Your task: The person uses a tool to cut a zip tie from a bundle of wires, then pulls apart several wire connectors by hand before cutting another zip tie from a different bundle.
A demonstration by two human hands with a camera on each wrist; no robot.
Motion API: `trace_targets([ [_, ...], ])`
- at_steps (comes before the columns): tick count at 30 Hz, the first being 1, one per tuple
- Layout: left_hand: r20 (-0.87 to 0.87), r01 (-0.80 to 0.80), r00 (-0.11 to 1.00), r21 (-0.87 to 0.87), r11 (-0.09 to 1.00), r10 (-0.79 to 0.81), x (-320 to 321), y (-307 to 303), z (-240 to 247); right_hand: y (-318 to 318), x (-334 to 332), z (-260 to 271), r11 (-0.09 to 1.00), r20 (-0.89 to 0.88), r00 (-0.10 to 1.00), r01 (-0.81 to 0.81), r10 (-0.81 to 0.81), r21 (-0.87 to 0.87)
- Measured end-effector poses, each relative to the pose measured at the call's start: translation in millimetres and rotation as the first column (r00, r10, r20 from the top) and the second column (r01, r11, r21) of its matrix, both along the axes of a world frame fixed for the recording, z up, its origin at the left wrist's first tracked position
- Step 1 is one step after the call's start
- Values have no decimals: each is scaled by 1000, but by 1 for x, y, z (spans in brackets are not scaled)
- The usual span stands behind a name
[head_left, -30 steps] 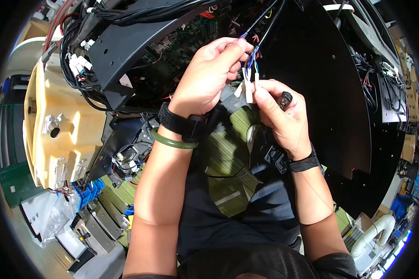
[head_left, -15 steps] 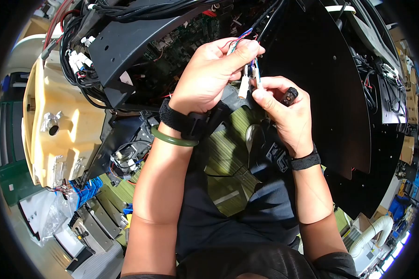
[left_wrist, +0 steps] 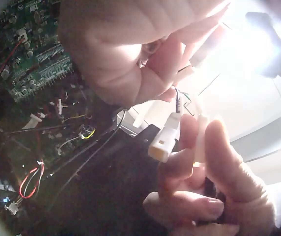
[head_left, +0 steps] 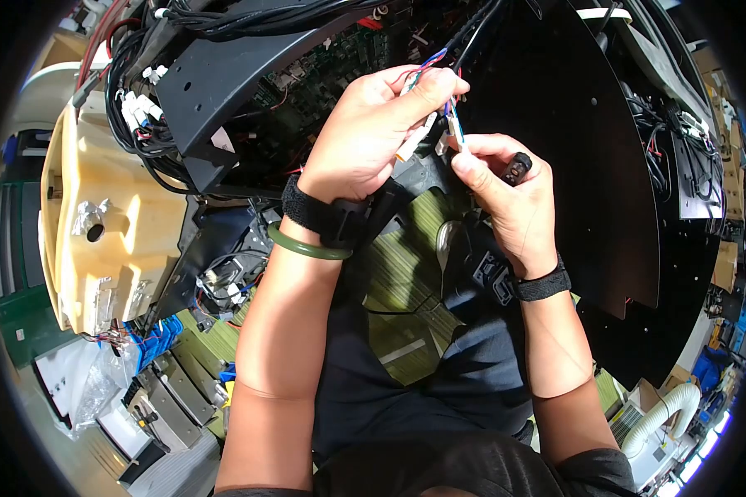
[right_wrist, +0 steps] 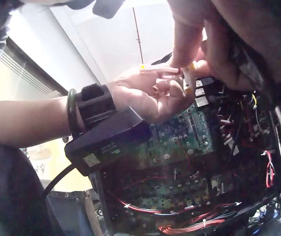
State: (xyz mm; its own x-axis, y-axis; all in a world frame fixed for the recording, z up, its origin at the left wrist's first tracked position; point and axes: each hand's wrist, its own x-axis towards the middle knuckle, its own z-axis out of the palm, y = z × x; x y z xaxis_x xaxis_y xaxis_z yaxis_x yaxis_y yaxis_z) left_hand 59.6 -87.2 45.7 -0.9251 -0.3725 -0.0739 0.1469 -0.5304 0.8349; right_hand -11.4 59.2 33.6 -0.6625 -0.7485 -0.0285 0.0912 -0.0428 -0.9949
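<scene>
My left hand [head_left: 377,128] pinches a bunch of thin coloured wires [head_left: 431,60] between thumb and fingers. A white plug connector [head_left: 414,139] tilts down-left beneath those fingers; in the left wrist view this connector [left_wrist: 165,140] shows its open end. Close below and to the right, my right hand [head_left: 510,186] pinches a second white connector [left_wrist: 201,142] by thumb and forefinger, its wires running up to the left hand. A short black cylindrical piece [head_left: 517,169] sticks out of the right hand's curled fingers, the rest of it hidden.
Green circuit boards [right_wrist: 179,142] fill the open black housing [head_left: 232,83] behind the left hand. A large black panel [head_left: 588,166] stands to the right. Black cables [head_left: 224,29] run along the top. A cream moulded part [head_left: 124,224] is at the left.
The left hand has shifted slightly right, and its wires now loop above the fingers. White connectors that hung down have separated: one now tilts left, another is pinched in the right hand.
</scene>
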Motion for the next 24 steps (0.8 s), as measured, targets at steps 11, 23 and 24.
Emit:
trace_targets([
  [11, 66, -20, 998, -45, 999, 23, 0, -2, 0, 1, -1, 0, 993, 207, 972, -104, 113, -54],
  [23, 55, -27, 998, -47, 999, 30, 0, -1, 0, 0, -1, 3, 991, 279, 951, -117, 129, -62],
  [24, 62, -29, 998, -21, 999, 30, 0, 2, 4, -1, -1, 3, 991, 279, 951, -116, 129, -62],
])
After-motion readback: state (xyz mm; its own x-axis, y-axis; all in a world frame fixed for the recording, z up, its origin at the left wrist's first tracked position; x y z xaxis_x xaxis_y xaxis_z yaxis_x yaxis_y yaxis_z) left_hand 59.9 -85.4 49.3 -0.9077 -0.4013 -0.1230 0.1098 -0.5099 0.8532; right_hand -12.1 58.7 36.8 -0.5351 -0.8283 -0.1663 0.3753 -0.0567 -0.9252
